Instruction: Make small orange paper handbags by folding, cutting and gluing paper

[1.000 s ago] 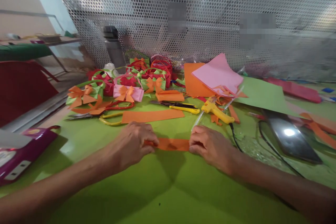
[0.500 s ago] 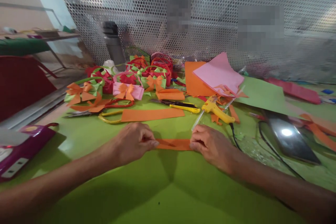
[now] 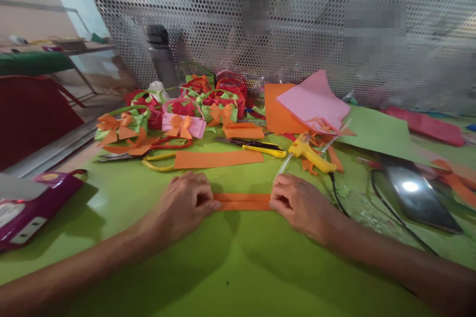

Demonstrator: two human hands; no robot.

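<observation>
Between my hands, low over the green table, stretches an orange paper strip (image 3: 243, 202) with a lengthwise fold line. My left hand (image 3: 189, 202) pinches its left end between thumb and curled fingers. At the right end, my right hand (image 3: 295, 205) grips it the same way. Just beyond lies a second flat orange strip (image 3: 219, 159), partly over the yellow handle of a pair of scissors (image 3: 158, 164). A yellow-and-black utility knife (image 3: 266, 149) rests behind that strip. The yellow glue gun (image 3: 311, 155) lies beyond my right hand, its clear glue stick pointing toward it.
Small paper bags with orange bows (image 3: 181, 125) crowd the back left, near a grey bottle (image 3: 162, 59). Pink paper (image 3: 314, 99) and green paper (image 3: 379, 131) lie back right. A phone (image 3: 420, 198) with its light on and a black cable sit right; a purple device (image 3: 37, 208) stands left.
The strip between my hands now lies flatter and straighter, its fold line even. My left hand has shifted slightly left along it; the whole view has moved a little.
</observation>
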